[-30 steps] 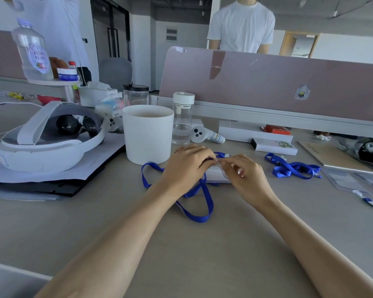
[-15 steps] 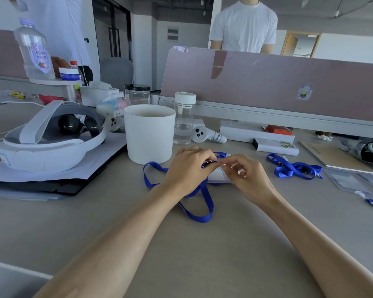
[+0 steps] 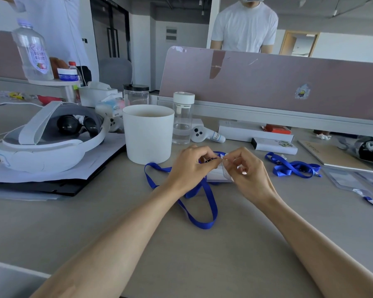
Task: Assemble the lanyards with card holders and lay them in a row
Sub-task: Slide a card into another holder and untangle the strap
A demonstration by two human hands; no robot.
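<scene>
Both bare forearms reach forward and converge. The left hand (image 3: pixel 191 168) pinches the lanyard clip (image 3: pixel 208 160) between thumb and curled fingers (image 3: pixel 200 152); the right hand (image 3: pixel 249 174) seemingly pinches the card holder (image 3: pixel 216 175), fingertips almost meeting.

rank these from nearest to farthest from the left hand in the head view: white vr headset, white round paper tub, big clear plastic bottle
1. White round paper tub, just left of the left hand and slightly behind it.
2. White VR headset, farther left.
3. Big clear plastic bottle, far left at the back.

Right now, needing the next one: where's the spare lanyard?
Head view, right side: spare lanyard bunched on the desk between right hand and clear card holders.
</scene>
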